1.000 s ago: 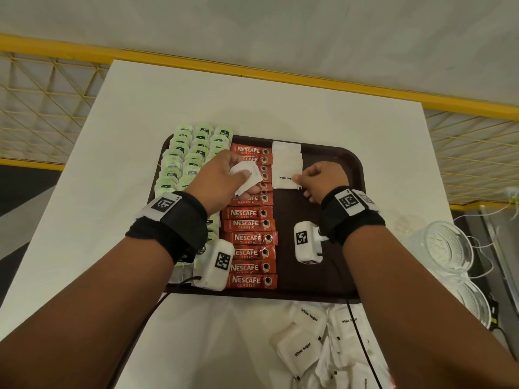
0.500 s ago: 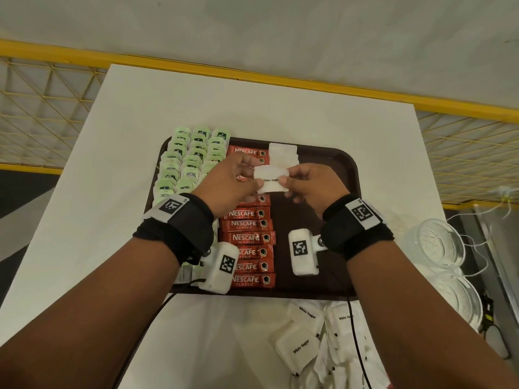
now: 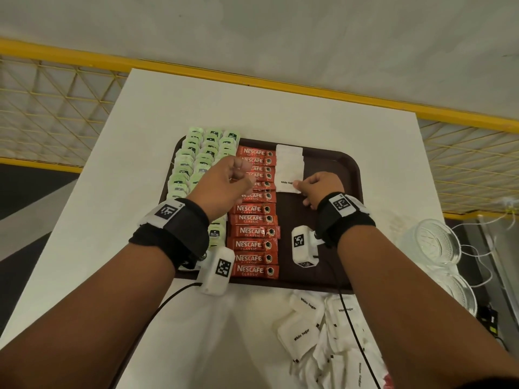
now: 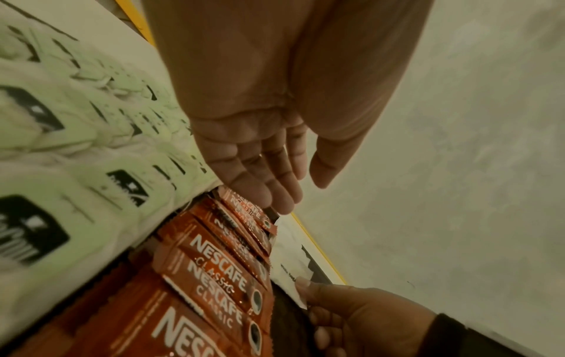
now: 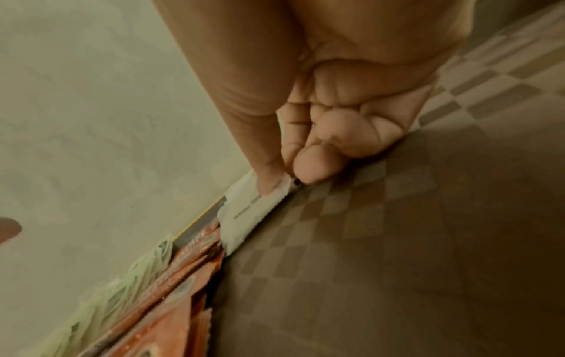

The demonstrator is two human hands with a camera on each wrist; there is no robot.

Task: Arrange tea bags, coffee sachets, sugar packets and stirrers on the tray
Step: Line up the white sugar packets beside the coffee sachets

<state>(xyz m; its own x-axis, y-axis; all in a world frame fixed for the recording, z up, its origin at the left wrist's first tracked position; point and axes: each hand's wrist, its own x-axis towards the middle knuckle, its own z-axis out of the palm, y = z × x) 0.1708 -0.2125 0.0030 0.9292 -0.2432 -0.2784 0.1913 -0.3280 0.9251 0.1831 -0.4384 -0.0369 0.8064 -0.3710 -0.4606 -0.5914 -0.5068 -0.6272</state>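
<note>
A brown tray (image 3: 334, 175) holds rows of green tea bags (image 3: 193, 161) on its left and a column of red coffee sachets (image 3: 254, 231) beside them. White sugar packets (image 3: 289, 167) overlap in a short row at the tray's far middle. My right hand (image 3: 316, 186) pinches the near right corner of the nearest sugar packet (image 5: 244, 217) between thumb and forefinger, and the packet lies on the tray. My left hand (image 3: 226, 182) hovers over the coffee sachets with its fingers (image 4: 275, 174) straight and holds nothing. No stirrers are in view.
A heap of loose white sugar packets (image 3: 311, 327) lies on the white table just in front of the tray. Two glass bowls (image 3: 438, 242) stand at the table's right edge. A yellow railing (image 3: 252, 80) runs behind the table.
The left hand passed a sugar packet to the right hand and let go. The right hand then laid it at the near end of the sugar row.
</note>
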